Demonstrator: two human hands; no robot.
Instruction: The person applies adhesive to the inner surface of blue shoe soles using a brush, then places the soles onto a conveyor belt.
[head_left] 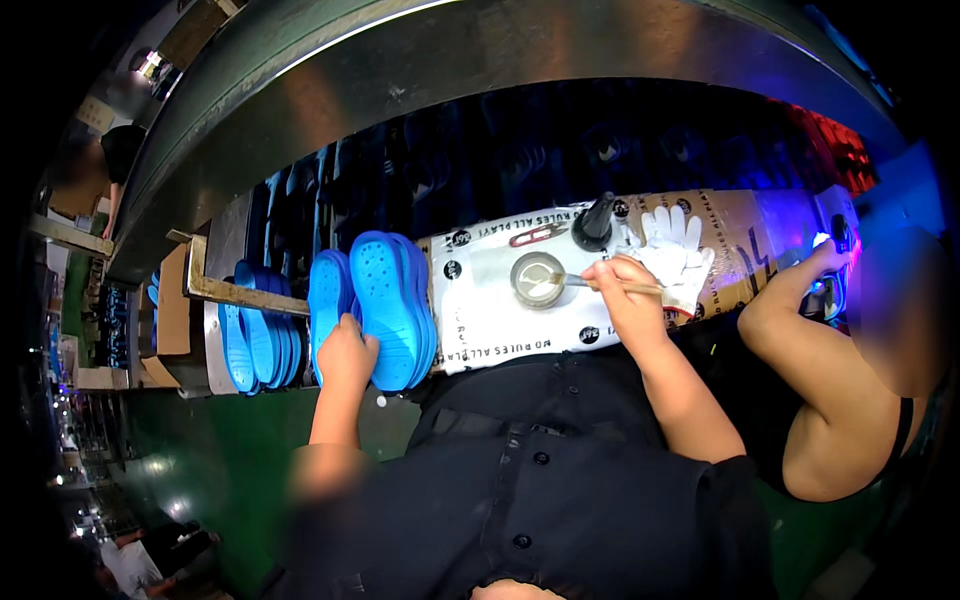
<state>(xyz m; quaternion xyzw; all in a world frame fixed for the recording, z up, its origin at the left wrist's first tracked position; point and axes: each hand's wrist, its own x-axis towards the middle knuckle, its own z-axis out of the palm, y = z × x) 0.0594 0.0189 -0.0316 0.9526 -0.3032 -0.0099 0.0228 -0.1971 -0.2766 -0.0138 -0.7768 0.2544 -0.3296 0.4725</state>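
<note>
Two bare hands are at work, one on each side of the person's front. The left hand is curled closed at the near end of the blue shoe soles, its thumb toward the right; its fingertips are hidden, so how many soles it has hold of cannot be told. Just to the right of these stands a second stack of blue soles, its top piece dotted with small holes at the far end.

The right hand is closed round the wooden handle of a brush, pinching it between thumb and fingers — the tip reaches into a round cup with something pale inside. That cup rests on a white printed sheet, right of the soles. Beyond it lie a small red and silver tool and a dark cone-shaped container; a white glove lies just past the right hand, partly over brown cardboard.

Farther left, more blue soles stand in a row beneath a wooden bar. At the right sits another person, one bent arm reaching toward a spot lit blue — what that hand touches is unclear. Green floor shows below.
</note>
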